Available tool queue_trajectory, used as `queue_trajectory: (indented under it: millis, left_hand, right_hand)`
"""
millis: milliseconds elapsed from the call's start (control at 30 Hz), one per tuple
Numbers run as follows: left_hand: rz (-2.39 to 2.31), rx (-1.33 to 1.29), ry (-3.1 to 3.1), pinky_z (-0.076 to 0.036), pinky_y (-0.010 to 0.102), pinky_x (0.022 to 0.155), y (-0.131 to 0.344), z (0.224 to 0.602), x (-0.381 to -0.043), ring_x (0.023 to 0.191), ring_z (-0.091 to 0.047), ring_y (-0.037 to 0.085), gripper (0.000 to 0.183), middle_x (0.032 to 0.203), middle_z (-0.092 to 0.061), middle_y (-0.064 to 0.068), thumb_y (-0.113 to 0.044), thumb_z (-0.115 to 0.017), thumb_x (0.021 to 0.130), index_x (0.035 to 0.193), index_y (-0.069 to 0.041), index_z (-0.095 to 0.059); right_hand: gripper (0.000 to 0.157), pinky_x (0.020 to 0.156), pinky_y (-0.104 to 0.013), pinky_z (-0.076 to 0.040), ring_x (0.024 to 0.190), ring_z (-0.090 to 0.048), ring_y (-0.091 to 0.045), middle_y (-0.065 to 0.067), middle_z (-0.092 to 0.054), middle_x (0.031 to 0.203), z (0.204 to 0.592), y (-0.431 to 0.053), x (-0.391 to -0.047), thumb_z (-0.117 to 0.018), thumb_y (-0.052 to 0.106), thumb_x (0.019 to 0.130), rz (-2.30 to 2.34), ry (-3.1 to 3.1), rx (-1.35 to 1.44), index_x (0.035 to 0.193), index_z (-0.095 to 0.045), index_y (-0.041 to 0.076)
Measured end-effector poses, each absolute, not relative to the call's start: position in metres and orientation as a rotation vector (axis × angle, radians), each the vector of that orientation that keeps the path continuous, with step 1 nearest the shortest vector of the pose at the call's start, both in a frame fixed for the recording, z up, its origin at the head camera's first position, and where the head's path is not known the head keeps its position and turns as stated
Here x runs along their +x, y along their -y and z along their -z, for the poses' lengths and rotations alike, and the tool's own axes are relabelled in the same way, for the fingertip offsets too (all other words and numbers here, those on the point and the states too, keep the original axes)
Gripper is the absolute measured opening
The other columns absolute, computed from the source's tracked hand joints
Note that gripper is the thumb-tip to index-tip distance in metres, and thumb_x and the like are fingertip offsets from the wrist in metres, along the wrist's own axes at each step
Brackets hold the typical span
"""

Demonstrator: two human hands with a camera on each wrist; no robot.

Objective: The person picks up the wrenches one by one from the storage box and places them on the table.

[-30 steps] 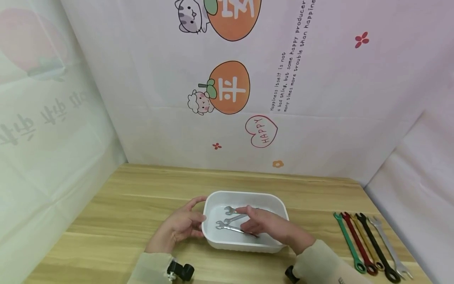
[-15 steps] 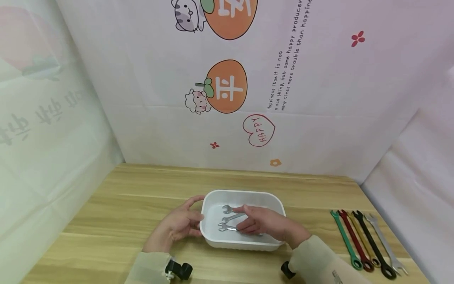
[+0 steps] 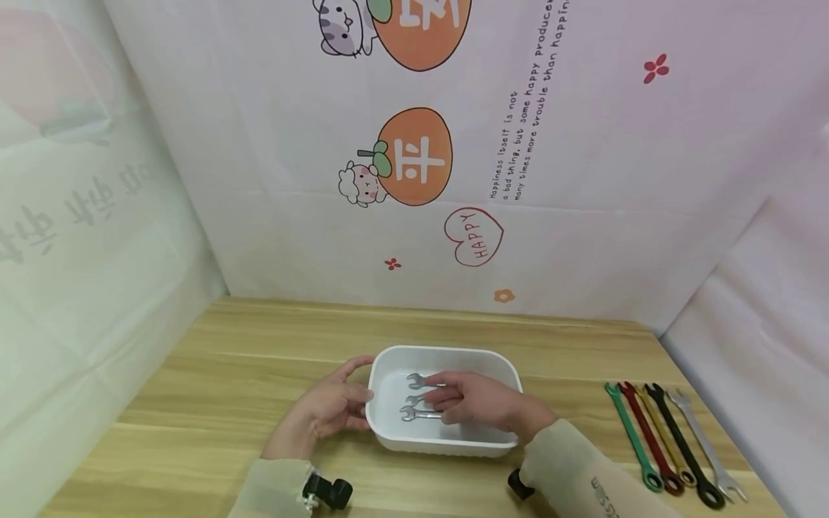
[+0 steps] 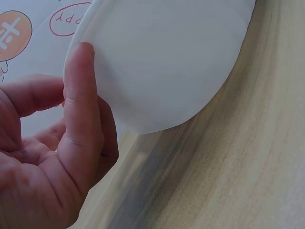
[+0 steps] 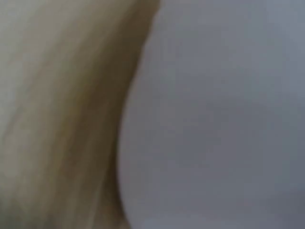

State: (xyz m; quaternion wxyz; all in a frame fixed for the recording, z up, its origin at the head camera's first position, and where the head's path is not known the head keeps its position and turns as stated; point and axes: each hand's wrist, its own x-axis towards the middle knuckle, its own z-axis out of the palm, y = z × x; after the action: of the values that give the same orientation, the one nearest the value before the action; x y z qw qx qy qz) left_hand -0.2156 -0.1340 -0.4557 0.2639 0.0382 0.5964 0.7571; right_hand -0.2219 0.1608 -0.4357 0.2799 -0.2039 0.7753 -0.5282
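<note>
A white rectangular plastic tub (image 3: pixel 447 447) stands on the wooden table. Inside lie three small silver wrenches, open ends to the left: a back wrench (image 3: pixel 414 380), a middle wrench (image 3: pixel 414 399) and a front wrench (image 3: pixel 410 414). My right hand (image 3: pixel 482 403) reaches in over their right parts, fingertips at the middle wrench; whether it pinches that wrench is hidden. My left hand (image 3: pixel 330 406) touches the tub's left side with loosely bent fingers, and one fingertip rests on the outer wall (image 4: pixel 176 62) in the left wrist view. The right wrist view is blurred and shows only tub wall and table.
On the table at the right lie longer combination wrenches side by side: green (image 3: pixel 633 435), red (image 3: pixel 650 439), gold (image 3: pixel 665 435), black (image 3: pixel 685 446) and silver (image 3: pixel 706 442). White printed cloth (image 3: pixel 291 237) hangs behind and at both sides of the table (image 3: pixel 259 345).
The front wrench, slanted before, now lies nearly level. My right fingers have shifted from it toward the middle wrench, covering more of that one. My left hand stays on the tub.
</note>
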Motion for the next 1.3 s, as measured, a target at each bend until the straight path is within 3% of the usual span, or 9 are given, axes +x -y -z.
queue_trajectory:
  millis: [267,500,700,833,1000,1300]
  left_hand:
    - [-2.048,0.108,-1.621,-0.06,0.035,0.058,0.135,0.457,-0.216,0.068,-0.064,0.024,0.073,0.08,-0.06,0.016,0.004,-0.057,0.087,0.153,-0.015,-0.03]
    - [-2.049,0.109,-1.618,-0.06,0.035,0.058,0.134,0.458,-0.216,0.066,-0.064,0.023,0.073,0.08,-0.06,0.015,0.005,-0.057,0.087,0.153,-0.015,-0.03]
    - [-2.05,0.112,-1.616,-0.059,0.035,0.058,0.134,0.457,-0.216,0.067,-0.062,0.023,0.073,0.085,-0.058,0.017,0.005,-0.055,0.088,0.153,-0.015,-0.029]
    - [-2.05,0.113,-1.614,-0.06,0.035,0.058,0.135,0.456,-0.215,0.068,-0.061,0.023,0.073,0.087,-0.058,0.019,0.006,-0.054,0.088,0.153,-0.015,-0.028]
    - [-2.05,0.113,-1.609,-0.06,0.035,0.059,0.135,0.456,-0.215,0.068,-0.061,0.023,0.074,0.087,-0.058,0.018,0.005,-0.055,0.088,0.153,-0.015,-0.028]
    - [-2.05,0.115,-1.618,-0.06,0.035,0.058,0.135,0.454,-0.214,0.066,-0.062,0.022,0.074,0.085,-0.059,0.018,0.006,-0.056,0.088,0.153,-0.014,-0.029]
  right_hand:
    - [0.068,0.097,-0.04,-0.051,0.119,-0.059,-0.033,-0.018,-0.063,0.128,0.441,-0.165,-0.225,-0.074,-0.006,0.081,1.326,-2.174,-0.58,0.144,-0.048,-0.003]
    - [0.061,0.096,-0.034,-0.05,0.115,-0.062,-0.017,-0.001,-0.07,0.119,0.441,-0.164,-0.222,-0.077,0.003,0.081,1.067,-2.354,-0.714,0.139,-0.058,0.006]
    - [0.061,0.091,-0.031,-0.052,0.107,-0.064,-0.011,0.008,-0.071,0.114,0.442,-0.162,-0.22,-0.075,0.003,0.082,0.908,-2.464,-0.847,0.14,-0.058,0.011]
    - [0.059,0.094,-0.03,-0.048,0.108,-0.06,-0.007,0.015,-0.069,0.114,0.444,-0.162,-0.219,-0.073,0.006,0.082,0.788,-2.509,-0.94,0.139,-0.06,0.015]
    - [0.049,0.105,-0.036,-0.041,0.113,-0.058,-0.004,0.016,-0.069,0.113,0.439,-0.165,-0.215,-0.072,0.006,0.084,0.678,-2.543,-1.015,0.133,-0.063,0.01]
    - [0.038,0.093,-0.027,-0.047,0.109,-0.06,-0.006,0.012,-0.073,0.106,0.431,-0.17,-0.212,-0.057,-0.001,0.09,0.848,-2.438,-0.982,0.126,-0.067,0.007]
